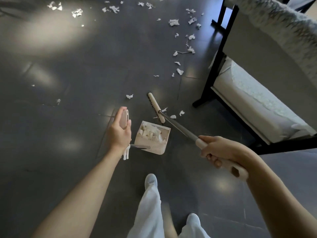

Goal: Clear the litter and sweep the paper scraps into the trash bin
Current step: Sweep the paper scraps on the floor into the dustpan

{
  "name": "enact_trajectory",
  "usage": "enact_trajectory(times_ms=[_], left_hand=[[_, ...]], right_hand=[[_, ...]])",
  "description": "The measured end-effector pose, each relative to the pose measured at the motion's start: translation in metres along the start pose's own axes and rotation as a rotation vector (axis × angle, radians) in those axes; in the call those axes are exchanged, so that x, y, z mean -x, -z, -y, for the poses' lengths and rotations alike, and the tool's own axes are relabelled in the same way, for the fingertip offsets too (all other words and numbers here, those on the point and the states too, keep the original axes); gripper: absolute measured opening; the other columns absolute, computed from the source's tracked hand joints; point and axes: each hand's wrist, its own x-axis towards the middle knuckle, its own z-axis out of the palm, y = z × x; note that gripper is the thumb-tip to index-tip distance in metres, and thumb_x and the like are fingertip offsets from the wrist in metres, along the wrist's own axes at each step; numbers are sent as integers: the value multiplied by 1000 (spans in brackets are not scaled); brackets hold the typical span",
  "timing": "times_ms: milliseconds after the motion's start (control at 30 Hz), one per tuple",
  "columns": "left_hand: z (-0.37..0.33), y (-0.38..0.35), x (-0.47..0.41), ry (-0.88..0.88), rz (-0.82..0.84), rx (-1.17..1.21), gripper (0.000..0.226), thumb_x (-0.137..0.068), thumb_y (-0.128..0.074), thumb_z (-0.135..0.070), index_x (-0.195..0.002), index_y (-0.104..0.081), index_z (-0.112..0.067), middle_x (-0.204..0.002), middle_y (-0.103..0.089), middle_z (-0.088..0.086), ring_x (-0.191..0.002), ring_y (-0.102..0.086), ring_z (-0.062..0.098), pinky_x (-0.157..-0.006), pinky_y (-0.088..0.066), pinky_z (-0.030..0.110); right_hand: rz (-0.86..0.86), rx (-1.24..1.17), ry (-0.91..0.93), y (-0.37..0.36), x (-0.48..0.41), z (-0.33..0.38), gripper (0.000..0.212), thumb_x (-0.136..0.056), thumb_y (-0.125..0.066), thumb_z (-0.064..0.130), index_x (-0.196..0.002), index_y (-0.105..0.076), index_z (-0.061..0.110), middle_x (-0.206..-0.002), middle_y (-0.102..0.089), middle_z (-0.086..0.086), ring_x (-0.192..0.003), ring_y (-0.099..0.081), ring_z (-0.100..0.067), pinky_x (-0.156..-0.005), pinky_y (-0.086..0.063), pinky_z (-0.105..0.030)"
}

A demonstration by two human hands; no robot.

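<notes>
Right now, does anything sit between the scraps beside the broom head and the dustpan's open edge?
Nothing visible. Only bare floor separates the scraps beside the broom head from the dustpan lip; the broom's pole passes above them.

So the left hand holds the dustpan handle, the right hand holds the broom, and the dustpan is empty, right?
Not empty: the head view shows paper scraps lying in the dustpan. The left hand holds its handle, the right hand the broom.
</notes>
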Motion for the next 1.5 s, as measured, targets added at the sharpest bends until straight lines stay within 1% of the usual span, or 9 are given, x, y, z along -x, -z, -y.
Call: enact_trajectory(times_ms=[200, 400, 600, 733, 833, 1033, 1133, 1333, 1500], left_hand=[[0, -2, -77, -20, 83, -1, 39, -93, -56, -10, -129, -56, -26, -85, -66, 20, -69, -63, 43, -64, -55, 49], [0, -13, -131, -13, 120, -8, 40, -93, -56, -8, -129, -55, -25, -94, -68, 23, -76, -65, 45, -69, -56, 49], [-9, -37, -167, -20, 126, -17, 40, -92, -56, -9, -125, -55, -30, -82, -65, 24, -69, -63, 46, -64, -55, 52], [-16, -44, -180, -63, 156, -58, 38, -92, -56, -8, -125, -56, -27, -76, -61, 14, -66, -63, 44, -61, -55, 50], [-17, -43, -186, -93, 141, -96, 37, -92, -57, -9, -127, -57, -24, -75, -64, 20, -62, -63, 42, -60, -55, 48], [-16, -42, -184, -74, 140, -97, 37, -93, -57, -11, -127, -56, -25, -75, -64, 20, -61, -62, 41, -59, -55, 49], [-13, -38, -179, -43, 134, -67, 39, -93, -56, -9, -128, -56, -27, -88, -67, 22, -70, -65, 43, -62, -56, 44], [-5, -28, -174, -3, 86, -60, 40, -93, -57, -9, -130, -56, -27, -92, -67, 24, -76, -65, 45, -67, -56, 48], [2, -21, -171, 34, 23, -99, 40, -93, -59, -11, -128, -57, -29, -73, -58, 8, -65, -64, 39, -62, -56, 44]], right_hand=[[-131, -28, -31, 6, -46, 49, 54, -84, -57, 1, -130, -51, 27, -53, -50, -2, -40, -44, -13, -43, -42, -26], [-242, 49, -59, 21, -92, 69, 49, -81, -56, 7, -128, -51, 20, -42, -54, 3, -36, -49, -13, -47, -47, -27], [-205, -14, -125, 33, -136, 71, 37, -83, -56, 7, -117, -54, 21, -52, -54, -2, -41, -48, -14, -46, -44, -27], [-118, -127, -148, 20, -157, 85, 26, -86, -52, 4, -97, -49, 28, -41, -51, 4, -34, -43, -9, -39, -39, -20], [-18, -149, -155, 8, -158, 90, 28, -85, -51, 3, -90, -49, 30, -40, -50, 6, -35, -43, -7, -39, -38, -21], [49, -232, -185, 20, -137, 93, 53, -87, -49, -2, -126, -45, 35, -41, -50, 4, -36, -41, -6, -36, -36, -18], [27, -215, -170, 33, -121, 95, 65, -87, -50, -3, -141, -38, 32, -44, -45, 2, -36, -39, -7, -36, -35, -18], [-32, -145, -114, 62, -122, 134, 68, -89, -49, -6, -146, -34, 29, -43, -44, 1, -32, -38, -7, -35, -34, -16], [-45, 8, -58, 77, -166, 175, 62, -89, -48, -2, -144, -37, 24, -42, -47, 1, -31, -39, -8, -36, -35, -17]])
